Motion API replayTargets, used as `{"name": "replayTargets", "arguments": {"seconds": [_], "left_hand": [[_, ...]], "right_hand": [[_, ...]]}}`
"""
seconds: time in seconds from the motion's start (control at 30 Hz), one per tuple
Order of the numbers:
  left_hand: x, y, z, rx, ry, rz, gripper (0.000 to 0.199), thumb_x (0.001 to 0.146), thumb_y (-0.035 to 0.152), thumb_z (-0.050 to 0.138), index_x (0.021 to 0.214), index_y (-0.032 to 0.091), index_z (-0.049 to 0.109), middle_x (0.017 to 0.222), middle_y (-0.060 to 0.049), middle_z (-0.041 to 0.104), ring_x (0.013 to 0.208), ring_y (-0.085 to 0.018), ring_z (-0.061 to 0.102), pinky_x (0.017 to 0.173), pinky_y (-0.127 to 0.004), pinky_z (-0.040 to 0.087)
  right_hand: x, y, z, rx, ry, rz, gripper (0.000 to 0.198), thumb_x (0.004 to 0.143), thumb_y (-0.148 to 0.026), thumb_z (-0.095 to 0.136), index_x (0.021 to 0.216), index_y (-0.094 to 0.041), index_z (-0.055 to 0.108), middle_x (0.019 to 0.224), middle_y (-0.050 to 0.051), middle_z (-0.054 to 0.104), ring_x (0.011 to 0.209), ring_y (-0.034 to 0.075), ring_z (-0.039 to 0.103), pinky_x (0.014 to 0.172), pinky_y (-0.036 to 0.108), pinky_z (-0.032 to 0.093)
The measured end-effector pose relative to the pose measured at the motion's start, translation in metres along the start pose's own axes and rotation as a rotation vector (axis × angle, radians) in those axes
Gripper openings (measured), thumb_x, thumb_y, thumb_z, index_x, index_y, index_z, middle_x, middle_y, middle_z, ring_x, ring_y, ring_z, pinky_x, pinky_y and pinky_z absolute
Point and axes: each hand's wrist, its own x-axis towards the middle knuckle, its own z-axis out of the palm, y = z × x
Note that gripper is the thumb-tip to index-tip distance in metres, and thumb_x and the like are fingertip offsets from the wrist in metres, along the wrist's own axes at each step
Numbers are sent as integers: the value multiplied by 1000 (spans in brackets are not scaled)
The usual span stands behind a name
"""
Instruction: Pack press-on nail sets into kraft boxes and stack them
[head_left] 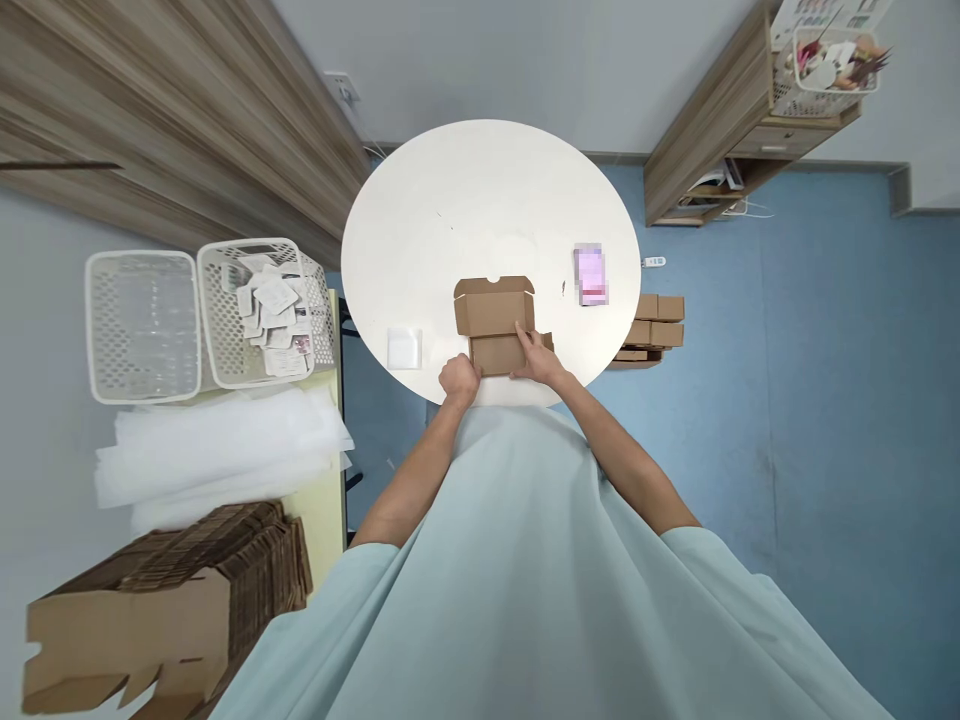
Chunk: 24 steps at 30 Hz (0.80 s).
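A brown cardboard box [495, 312] lies partly folded near the front edge of the white oval table, its notched lid flap laid back away from me. My left hand [460, 379] is closed at the box's near left corner, and its curled fingers hide what they pinch. On the right side, my right hand [535, 357] grips the box wall, thumb over the inside and fingers around the outer edge. A small side flap sticks out beyond that hand. Left of the box is a small white, clear-edged packet [404, 349].
A phone with a pinkish screen [591, 274] lies at the table's right. Folded boxes [660, 334] are stacked beyond the right edge. White baskets [144, 325], white sheets [225, 445] and flat cardboard blanks [150, 620] are at left. A wooden cabinet [720, 120] stands back right.
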Motion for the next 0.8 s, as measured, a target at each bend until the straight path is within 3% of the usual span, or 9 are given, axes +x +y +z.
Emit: {"name": "replayTargets", "arguments": {"seconds": [0.1, 0.2, 0.27, 0.37, 0.47, 0.8], "left_hand": [[-1, 1, -1, -10, -2, -2, 26, 102, 26, 54, 114, 15, 73, 119, -21, 77, 115, -37, 74, 90, -43, 57], [-2, 3, -1, -14, 8, 1, 26, 102, 26, 54, 114, 14, 73, 119, -21, 77, 115, -37, 73, 91, -44, 57], [-2, 3, -1, -12, 9, 4, 26, 102, 25, 53, 115, 14, 73, 119, -21, 77, 115, -37, 73, 92, -44, 57], [-2, 4, -1, -3, 9, 6, 27, 102, 24, 52, 115, 14, 73, 117, -21, 77, 114, -37, 73, 91, -44, 57], [-2, 4, -1, 9, 11, 3, 27, 101, 24, 51, 113, 13, 73, 116, -22, 77, 112, -38, 73, 89, -45, 57], [-3, 6, -2, -17, 1, -11, 25, 101, 24, 53, 113, 15, 73, 117, -21, 76, 112, -36, 73, 91, -44, 57]], "right_hand": [[-25, 16, -4, 51, 210, 2, 85, 103, -40, 65, 175, -31, 21, 167, 17, 40, 135, 33, 61, 103, 44, 58], [-47, 36, -4, 86, 374, 175, 55, 108, -40, 51, 159, -20, 48, 144, 17, 61, 122, 30, 66, 99, 43, 57], [-52, 47, 0, 106, 370, 287, 43, 106, -43, 54, 139, -18, 62, 128, 15, 70, 113, 29, 68, 97, 43, 57], [-50, 52, 5, 140, 305, 347, 25, 105, -40, 54, 114, -21, 68, 112, 10, 77, 106, 27, 71, 93, 39, 56], [-47, 46, 5, 142, 291, 349, 19, 106, -34, 52, 104, -23, 67, 107, 9, 79, 103, 26, 74, 90, 36, 55], [-50, 7, 5, 169, 254, 223, 17, 109, -32, 46, 108, -24, 62, 91, 6, 78, 89, 27, 75, 79, 35, 53]]}}
